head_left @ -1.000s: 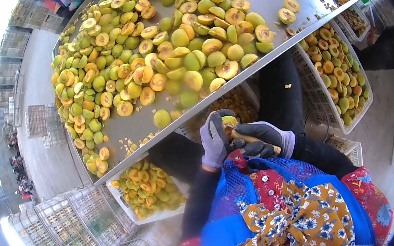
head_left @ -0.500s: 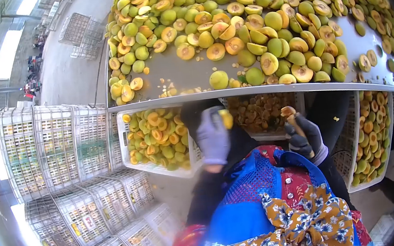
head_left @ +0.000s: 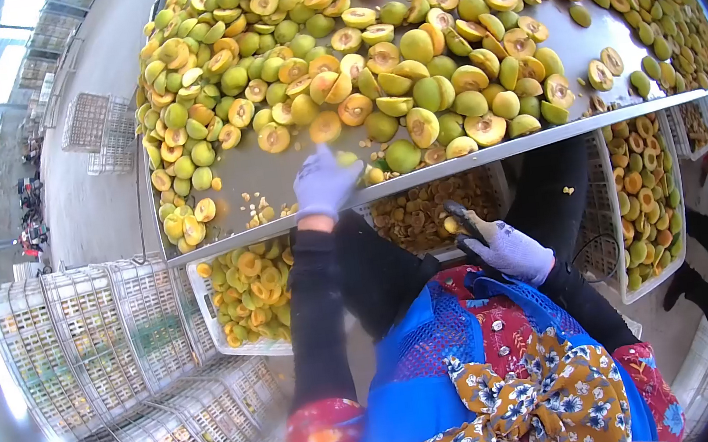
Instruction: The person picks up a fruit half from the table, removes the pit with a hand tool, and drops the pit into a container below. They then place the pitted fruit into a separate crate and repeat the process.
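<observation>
My left hand (head_left: 323, 181), in a grey glove, reaches up onto the front edge of the metal table (head_left: 270, 183). Its fingers rest by a green fruit (head_left: 349, 161); motion blur hides whether they grip it. My right hand (head_left: 508, 248), also gloved, stays low by my apron and is closed on a small knife (head_left: 462, 218) with a dark handle. The knife is just in front of a crate of brown pits (head_left: 410, 212) under the table. A big heap of whole and halved yellow-green fruit (head_left: 405, 64) covers the table.
Under the table, white crates of halved fruit stand at the left (head_left: 248, 291) and right (head_left: 643, 185). Stacked white mesh crates (head_left: 86, 342) fill the floor at lower left. Another person's dark leg and shoe (head_left: 688, 281) show at the far right.
My left hand has risen from under the table edge, where it held a fruit piece, onto the tabletop. My right hand with the knife has dropped slightly and moved left.
</observation>
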